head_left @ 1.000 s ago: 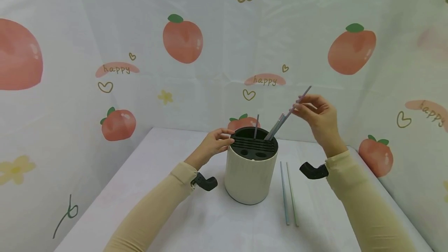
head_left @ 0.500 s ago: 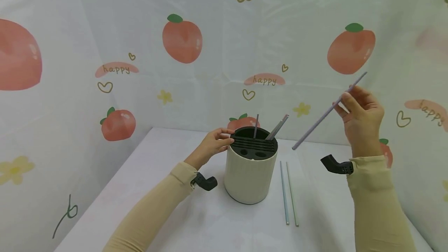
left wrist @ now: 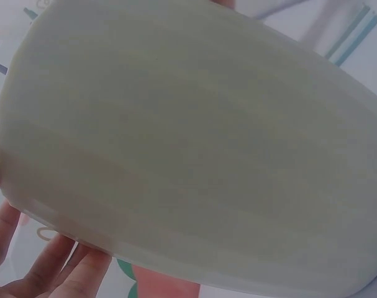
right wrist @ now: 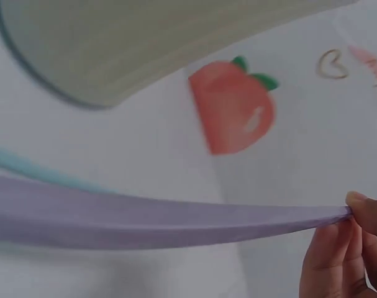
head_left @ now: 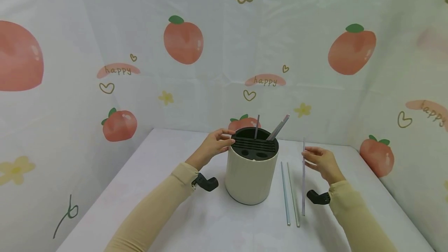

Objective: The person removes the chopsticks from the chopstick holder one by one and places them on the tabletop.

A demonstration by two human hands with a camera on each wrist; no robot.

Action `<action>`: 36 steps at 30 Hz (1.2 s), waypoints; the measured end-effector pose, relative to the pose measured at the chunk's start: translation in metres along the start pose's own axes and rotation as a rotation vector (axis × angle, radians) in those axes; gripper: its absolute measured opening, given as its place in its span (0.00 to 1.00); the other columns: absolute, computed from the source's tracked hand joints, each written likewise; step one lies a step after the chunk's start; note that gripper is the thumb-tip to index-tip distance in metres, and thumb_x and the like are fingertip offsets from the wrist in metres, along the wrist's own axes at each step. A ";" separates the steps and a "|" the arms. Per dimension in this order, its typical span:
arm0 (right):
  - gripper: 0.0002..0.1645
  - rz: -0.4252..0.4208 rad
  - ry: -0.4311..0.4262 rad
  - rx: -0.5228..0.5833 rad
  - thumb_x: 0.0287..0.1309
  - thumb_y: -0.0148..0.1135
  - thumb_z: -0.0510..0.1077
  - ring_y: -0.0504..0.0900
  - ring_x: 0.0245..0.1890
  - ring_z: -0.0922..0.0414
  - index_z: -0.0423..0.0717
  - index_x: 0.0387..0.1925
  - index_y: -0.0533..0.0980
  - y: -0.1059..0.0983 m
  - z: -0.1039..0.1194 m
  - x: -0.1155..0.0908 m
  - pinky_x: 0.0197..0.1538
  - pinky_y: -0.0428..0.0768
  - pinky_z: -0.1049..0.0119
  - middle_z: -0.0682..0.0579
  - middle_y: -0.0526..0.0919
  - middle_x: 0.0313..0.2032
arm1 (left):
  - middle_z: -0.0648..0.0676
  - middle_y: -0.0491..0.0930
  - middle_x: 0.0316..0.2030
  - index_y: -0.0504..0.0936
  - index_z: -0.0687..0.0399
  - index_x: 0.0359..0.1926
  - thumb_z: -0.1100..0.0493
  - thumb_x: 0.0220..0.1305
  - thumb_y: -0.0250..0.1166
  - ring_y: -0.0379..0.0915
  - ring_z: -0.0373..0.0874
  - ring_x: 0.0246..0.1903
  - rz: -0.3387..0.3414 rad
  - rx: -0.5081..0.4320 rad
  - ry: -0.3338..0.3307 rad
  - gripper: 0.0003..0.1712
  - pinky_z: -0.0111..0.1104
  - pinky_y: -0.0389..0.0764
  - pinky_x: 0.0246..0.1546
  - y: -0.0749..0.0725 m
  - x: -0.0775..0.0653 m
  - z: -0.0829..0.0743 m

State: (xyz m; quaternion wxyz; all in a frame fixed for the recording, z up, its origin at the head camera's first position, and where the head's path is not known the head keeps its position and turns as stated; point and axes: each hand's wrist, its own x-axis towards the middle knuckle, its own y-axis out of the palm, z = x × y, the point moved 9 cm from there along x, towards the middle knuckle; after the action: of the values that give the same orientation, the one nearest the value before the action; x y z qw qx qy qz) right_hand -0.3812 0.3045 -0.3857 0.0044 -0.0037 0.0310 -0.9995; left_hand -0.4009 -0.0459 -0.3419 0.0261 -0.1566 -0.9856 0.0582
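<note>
A cream cylindrical pen holder (head_left: 249, 178) with a black slotted top stands upright on the white table (head_left: 196, 213). My left hand (head_left: 214, 145) holds it at the left side of its rim; in the left wrist view its fingers (left wrist: 48, 267) lie against the wall. On the right, my right hand (head_left: 320, 160) pinches a thin lilac stick (head_left: 303, 189) near its upper end, between thumb and fingers. The stick's lower end is close over the table, beside a pale green stick (head_left: 293, 193) and a light blue stick (head_left: 285, 193) lying side by side.
Several sticks (head_left: 279, 127) lean together out of the holder's back right, and a single dark stick (head_left: 257, 126) stands in the back compartment. Behind the table hangs a white curtain (head_left: 210, 81) printed with red fruit. The table's back edge (head_left: 189, 130) runs behind the holder.
My right hand has drawn the lilac stick out of the holder, swung it up to the right, then lowered it beside the two lying sticks. My left hand stays on the rim.
</note>
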 end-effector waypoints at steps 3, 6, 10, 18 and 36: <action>0.30 0.026 0.054 -0.128 0.64 0.61 0.40 0.82 0.35 0.69 0.22 0.59 0.65 0.004 -0.024 0.004 0.41 0.84 0.71 0.63 0.83 0.34 | 0.61 0.71 0.54 0.76 0.56 0.57 0.60 0.66 0.64 0.76 0.48 0.50 -0.003 0.003 0.000 0.19 0.44 0.75 0.60 0.000 0.001 0.001; 0.31 0.029 0.105 -0.173 0.64 0.61 0.39 0.84 0.35 0.65 0.20 0.59 0.64 0.004 -0.043 0.005 0.41 0.85 0.68 0.58 0.85 0.35 | 0.60 0.72 0.53 0.77 0.55 0.57 0.60 0.65 0.64 0.76 0.48 0.49 -0.012 0.010 -0.003 0.19 0.44 0.76 0.59 0.000 0.001 0.001; 0.28 0.015 0.160 -0.197 0.64 0.60 0.36 0.84 0.33 0.63 0.18 0.57 0.65 0.002 -0.063 0.005 0.39 0.86 0.67 0.56 0.85 0.33 | 0.60 0.73 0.51 0.77 0.54 0.56 0.60 0.65 0.64 0.76 0.48 0.49 -0.017 0.030 0.004 0.18 0.44 0.77 0.58 0.000 0.001 0.000; 0.25 -0.006 0.194 -0.242 0.63 0.59 0.33 0.82 0.30 0.64 0.16 0.53 0.66 -0.001 -0.078 0.006 0.35 0.84 0.70 0.55 0.83 0.29 | 0.60 0.73 0.52 0.76 0.54 0.57 0.59 0.65 0.64 0.76 0.48 0.50 -0.013 0.040 -0.005 0.19 0.44 0.77 0.58 -0.001 0.000 0.000; 0.21 -0.090 0.243 -0.393 0.51 0.67 0.31 0.77 0.24 0.63 0.24 0.47 0.72 0.002 -0.093 0.017 0.28 0.82 0.72 0.51 0.79 0.25 | 0.63 0.71 0.56 0.75 0.57 0.58 0.60 0.66 0.63 0.76 0.50 0.52 0.012 0.013 0.006 0.20 0.43 0.75 0.60 0.001 -0.004 -0.004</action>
State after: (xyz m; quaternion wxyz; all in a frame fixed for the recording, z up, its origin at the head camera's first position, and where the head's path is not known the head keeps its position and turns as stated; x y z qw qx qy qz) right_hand -0.3985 0.3085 -0.4789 -0.0448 0.1146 0.2251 -0.9665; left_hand -0.3968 -0.0462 -0.3386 0.0298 -0.1625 -0.9842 0.0642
